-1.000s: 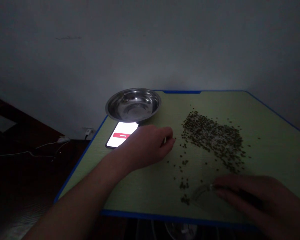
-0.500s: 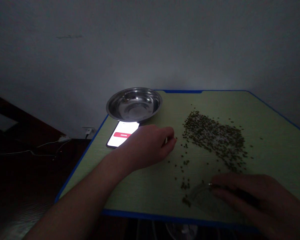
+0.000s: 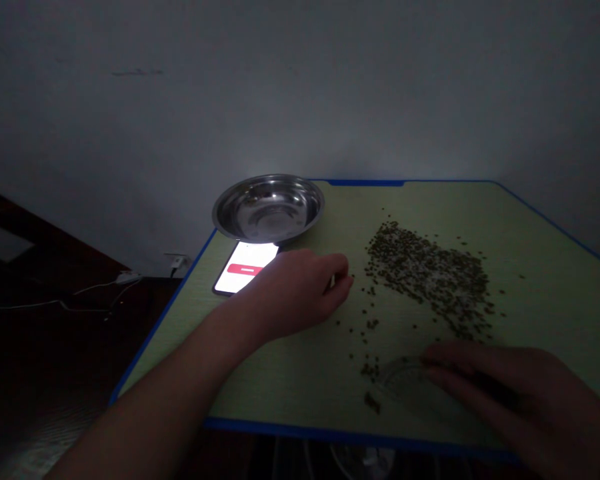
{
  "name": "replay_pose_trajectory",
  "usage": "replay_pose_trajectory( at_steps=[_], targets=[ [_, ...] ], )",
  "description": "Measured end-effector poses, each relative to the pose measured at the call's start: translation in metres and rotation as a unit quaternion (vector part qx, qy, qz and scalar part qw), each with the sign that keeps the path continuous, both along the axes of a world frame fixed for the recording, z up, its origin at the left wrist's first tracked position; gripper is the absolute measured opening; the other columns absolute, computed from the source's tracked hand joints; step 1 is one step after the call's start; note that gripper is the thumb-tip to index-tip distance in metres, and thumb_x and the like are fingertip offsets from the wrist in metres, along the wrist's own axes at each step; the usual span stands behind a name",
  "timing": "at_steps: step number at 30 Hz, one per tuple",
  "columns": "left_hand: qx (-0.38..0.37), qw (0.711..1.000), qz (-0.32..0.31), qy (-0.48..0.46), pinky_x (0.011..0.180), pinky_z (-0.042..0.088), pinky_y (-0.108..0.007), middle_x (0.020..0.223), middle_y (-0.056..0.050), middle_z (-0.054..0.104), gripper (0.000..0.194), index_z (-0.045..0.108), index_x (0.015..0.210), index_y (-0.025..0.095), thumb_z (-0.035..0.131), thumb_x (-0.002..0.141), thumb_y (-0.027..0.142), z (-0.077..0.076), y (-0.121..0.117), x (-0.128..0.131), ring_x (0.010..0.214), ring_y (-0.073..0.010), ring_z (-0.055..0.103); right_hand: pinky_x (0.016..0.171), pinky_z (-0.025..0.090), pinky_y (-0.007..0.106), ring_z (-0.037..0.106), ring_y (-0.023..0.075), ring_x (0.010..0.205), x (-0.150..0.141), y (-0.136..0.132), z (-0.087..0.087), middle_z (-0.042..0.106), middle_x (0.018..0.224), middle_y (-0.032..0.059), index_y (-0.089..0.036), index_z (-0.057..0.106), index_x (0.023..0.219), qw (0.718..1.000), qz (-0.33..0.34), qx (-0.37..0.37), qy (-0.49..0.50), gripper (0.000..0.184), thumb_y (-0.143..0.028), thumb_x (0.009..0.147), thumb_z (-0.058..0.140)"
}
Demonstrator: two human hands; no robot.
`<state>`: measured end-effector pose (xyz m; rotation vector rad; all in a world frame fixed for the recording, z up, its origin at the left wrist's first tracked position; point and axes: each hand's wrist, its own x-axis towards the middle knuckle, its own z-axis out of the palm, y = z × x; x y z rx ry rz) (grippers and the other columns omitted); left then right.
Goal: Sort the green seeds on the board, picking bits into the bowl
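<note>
A heap of small dark green beans (image 3: 430,277) is spread over the green table (image 3: 530,240). My left hand (image 3: 295,293) lies on the table just left of the heap, fingers curled with the tips pinched together; anything between them is too small to see. My right hand (image 3: 510,393) rests near the front edge, fingers closed on the rim of a clear glass dish (image 3: 405,387). A few loose beans (image 3: 370,370) lie beside that dish.
A steel bowl (image 3: 269,209) stands at the table's back left corner. A lit phone (image 3: 245,268) lies in front of it, partly behind my left hand. The table has a blue edge (image 3: 330,433). A cable and plug (image 3: 125,279) lie on the dark floor at left.
My right hand and the glass dish have slid slightly away from the front edge toward the heap. The left hand has barely moved.
</note>
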<state>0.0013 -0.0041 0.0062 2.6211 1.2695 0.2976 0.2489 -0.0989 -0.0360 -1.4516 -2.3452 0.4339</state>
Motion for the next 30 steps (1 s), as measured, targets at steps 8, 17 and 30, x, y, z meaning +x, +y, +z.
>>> replay_pose_trajectory(
  at_steps=[8, 17, 30],
  targets=[
    [-0.001, 1.0, 0.001, 0.004, 0.051, 0.021, -0.026, 0.059, 0.002, 0.059, 0.023, 0.06, 0.078, 0.019, 0.046, 0.091, 0.032, -0.001, 0.0, 0.0, 0.05, -0.0094, 0.048, 0.057, 0.058, 0.022, 0.073, 0.0167, 0.073, 0.0, 0.0, 0.003, 0.078, 0.091, -0.0021, -0.03, 0.07, 0.095, 1.0, 0.015, 0.002, -0.001, 0.026, -0.037, 0.095, 0.045],
    [-0.002, 1.0, 0.002, 0.006, 0.051, 0.021, -0.026, 0.059, 0.002, 0.059, 0.023, 0.061, 0.078, 0.019, 0.046, 0.09, 0.032, 0.0, 0.0, 0.0, 0.051, -0.0096, 0.048, 0.056, 0.057, 0.02, 0.073, 0.0155, 0.072, -0.005, -0.002, 0.0, 0.078, 0.087, -0.0028, -0.031, 0.071, 0.09, 1.0, 0.02, -0.011, -0.002, 0.027, -0.035, 0.095, 0.045],
    [-0.001, 1.0, -0.005, 0.008, 0.051, 0.023, -0.026, 0.06, 0.001, 0.058, 0.024, 0.061, 0.079, 0.018, 0.045, 0.091, 0.031, 0.003, -0.002, 0.0, 0.051, -0.0097, 0.047, 0.053, 0.056, 0.025, 0.072, 0.0179, 0.066, -0.009, 0.003, 0.005, 0.077, 0.082, 0.0004, -0.028, 0.072, 0.09, 1.0, -0.001, -0.03, 0.0, 0.03, -0.041, 0.094, 0.046]
  ],
)
